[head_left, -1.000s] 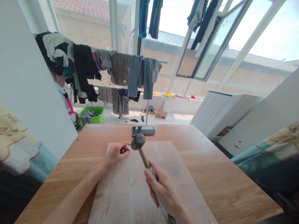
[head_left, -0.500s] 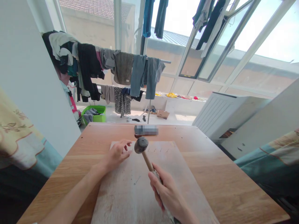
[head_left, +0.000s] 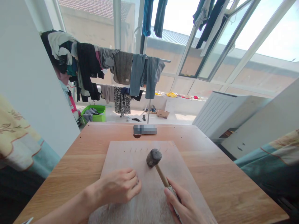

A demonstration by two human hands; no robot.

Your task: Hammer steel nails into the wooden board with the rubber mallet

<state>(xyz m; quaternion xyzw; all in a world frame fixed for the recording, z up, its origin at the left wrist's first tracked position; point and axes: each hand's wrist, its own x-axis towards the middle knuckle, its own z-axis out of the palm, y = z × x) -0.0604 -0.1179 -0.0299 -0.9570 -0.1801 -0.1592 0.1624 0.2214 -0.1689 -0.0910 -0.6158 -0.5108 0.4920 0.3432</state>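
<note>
My right hand (head_left: 183, 203) is wrapped around the handle of a mallet (head_left: 154, 157) with a dark head and a wooden shaft. The mallet's head is over the pale wooden board (head_left: 144, 199), and I cannot tell whether it touches. My left hand (head_left: 123, 186) is low over the board's left half with its fingers curled together. What those fingers hold, if anything, is hidden. Several thin nails (head_left: 135, 149) stand in a row along the board's far end, and the mallet's head may hide part of that row.
The board lies on a wooden table (head_left: 217, 168). A blurred grey box-like object (head_left: 145, 129) sits at the table's far edge beside a dark round hole (head_left: 137, 136). Beyond are a laundry rack with clothes (head_left: 123, 68), a green basket (head_left: 100, 117) and windows. Curtains hang at both sides.
My left hand has moved from the nail row towards me, and its fingers have closed. It covers where a loose nail lay. The mallet has shifted right and nearer in my right hand.
</note>
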